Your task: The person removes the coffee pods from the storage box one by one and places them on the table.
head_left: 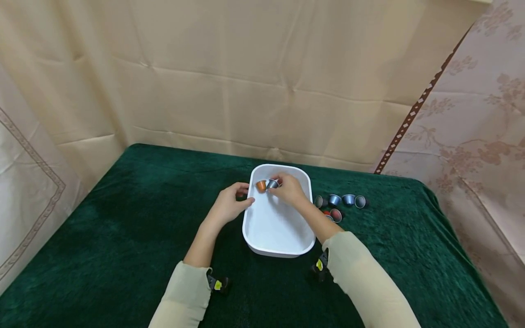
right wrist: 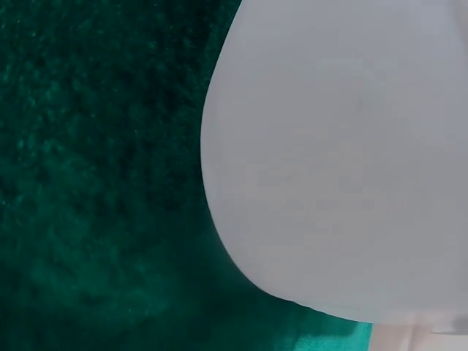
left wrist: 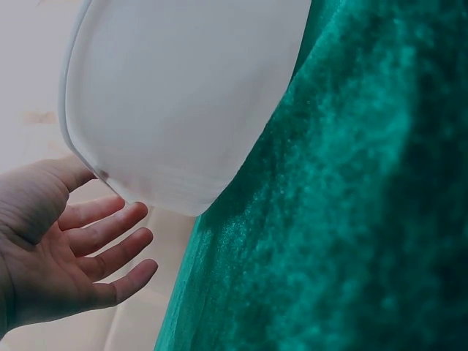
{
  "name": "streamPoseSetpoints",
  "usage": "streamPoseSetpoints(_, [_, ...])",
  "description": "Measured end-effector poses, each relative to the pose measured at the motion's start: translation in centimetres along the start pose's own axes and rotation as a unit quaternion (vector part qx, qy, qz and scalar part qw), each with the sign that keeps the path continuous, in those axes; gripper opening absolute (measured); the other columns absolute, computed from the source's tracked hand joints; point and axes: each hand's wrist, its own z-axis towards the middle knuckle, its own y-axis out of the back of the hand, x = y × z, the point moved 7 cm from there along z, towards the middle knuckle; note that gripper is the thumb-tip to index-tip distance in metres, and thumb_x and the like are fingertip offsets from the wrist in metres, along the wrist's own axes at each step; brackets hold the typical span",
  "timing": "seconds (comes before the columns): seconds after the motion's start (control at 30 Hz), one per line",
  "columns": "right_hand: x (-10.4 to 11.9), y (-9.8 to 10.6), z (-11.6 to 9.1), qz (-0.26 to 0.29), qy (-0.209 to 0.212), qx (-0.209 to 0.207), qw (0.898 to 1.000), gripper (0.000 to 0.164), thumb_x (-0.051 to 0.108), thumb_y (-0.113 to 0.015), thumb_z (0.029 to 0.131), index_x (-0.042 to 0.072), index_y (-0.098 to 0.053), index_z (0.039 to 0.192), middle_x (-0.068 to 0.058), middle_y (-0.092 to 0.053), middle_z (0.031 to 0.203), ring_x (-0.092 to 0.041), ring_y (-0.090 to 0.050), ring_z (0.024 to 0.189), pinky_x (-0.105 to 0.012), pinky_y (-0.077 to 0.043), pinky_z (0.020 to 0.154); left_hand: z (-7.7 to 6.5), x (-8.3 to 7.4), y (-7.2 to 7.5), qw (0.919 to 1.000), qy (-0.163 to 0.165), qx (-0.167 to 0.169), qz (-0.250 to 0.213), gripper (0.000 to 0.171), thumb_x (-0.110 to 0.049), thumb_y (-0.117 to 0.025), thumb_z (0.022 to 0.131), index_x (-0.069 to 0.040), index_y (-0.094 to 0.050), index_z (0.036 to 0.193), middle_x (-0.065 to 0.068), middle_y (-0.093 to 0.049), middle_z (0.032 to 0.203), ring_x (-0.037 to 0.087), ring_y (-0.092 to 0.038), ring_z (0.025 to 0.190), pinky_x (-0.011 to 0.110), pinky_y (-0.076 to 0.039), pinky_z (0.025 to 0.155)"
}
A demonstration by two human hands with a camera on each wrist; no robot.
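Note:
A white rectangular tray (head_left: 279, 228) sits on the green cloth. Inside its far left corner lies an orange coffee capsule (head_left: 261, 186). Right beside that one is a blue-grey coffee capsule (head_left: 272, 184), pinched in the fingers of my right hand (head_left: 289, 190), which reaches in over the tray's right side. My left hand (head_left: 228, 205) holds the tray's left rim, thumb over the edge and fingers along the outside. In the left wrist view, the left hand (left wrist: 66, 238) has its other fingers spread below the tray's wall (left wrist: 183, 110). The right wrist view shows only tray wall (right wrist: 329, 161) and cloth.
Right of the tray stand several more coffee capsules: blue ones (head_left: 334, 199), a dark one (head_left: 361, 202) and a red one (head_left: 336, 215). A green velvet cloth (head_left: 143, 228) covers the table. Beige curtain (head_left: 246, 91) hangs behind the far edge.

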Motion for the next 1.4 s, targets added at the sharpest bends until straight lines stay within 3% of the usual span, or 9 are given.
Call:
streamPoseSetpoints(0.2, [0.9, 0.8, -0.7, -0.002, 0.026, -0.007, 1.0, 0.035, 0.016, -0.07, 0.081, 0.004, -0.063, 0.113, -0.015, -0.063, 0.102, -0.024, -0.056, 0.089, -0.03, -0.049, 0.072, -0.1, -0.1, 0.0, 1.0, -0.003, 0.0, 0.002, 0.049, -0.029, -0.063, 0.088, -0.014, -0.048, 0.132, 0.009, -0.057, 0.127, 0.027, -0.051, 0.12, 0.045, -0.046, 0.099])
streamPoseSetpoints(0.4, [1.3, 1.3, -1.2, -0.003, 0.025, 0.0, 1.0, 0.035, 0.018, -0.07, 0.082, 0.006, -0.062, 0.115, -0.013, -0.062, 0.104, -0.023, -0.055, 0.09, -0.03, -0.048, 0.073, -0.3, -0.4, 0.1, 1.0, -0.001, 0.0, 0.004, 0.048, -0.029, -0.062, 0.089, -0.013, -0.048, 0.132, 0.01, -0.056, 0.127, 0.027, -0.05, 0.12, 0.046, -0.046, 0.099])
streamPoseSetpoints(1.03, [1.0, 3.1, -3.2, 0.017, 0.029, 0.022, 0.999, 0.035, 0.019, -0.07, 0.083, 0.009, -0.062, 0.116, -0.01, -0.062, 0.102, -0.022, -0.052, 0.088, -0.023, -0.048, 0.068, -0.4, -0.4, -0.1, 0.9999, 0.01, -0.001, 0.013, 0.048, -0.03, -0.063, 0.089, -0.015, -0.048, 0.132, 0.008, -0.056, 0.128, 0.027, -0.049, 0.121, 0.045, -0.046, 0.099])
streamPoseSetpoints(1.4, [0.7, 3.7, -4.2, 0.027, 0.037, 0.025, 0.999, 0.036, 0.02, -0.07, 0.083, 0.009, -0.062, 0.116, -0.01, -0.062, 0.104, -0.023, -0.053, 0.092, -0.026, -0.049, 0.072, -0.7, -0.6, -0.1, 0.9998, 0.014, -0.001, 0.016, 0.048, -0.029, -0.063, 0.089, -0.015, -0.048, 0.132, 0.008, -0.056, 0.128, 0.027, -0.049, 0.123, 0.047, -0.045, 0.1])
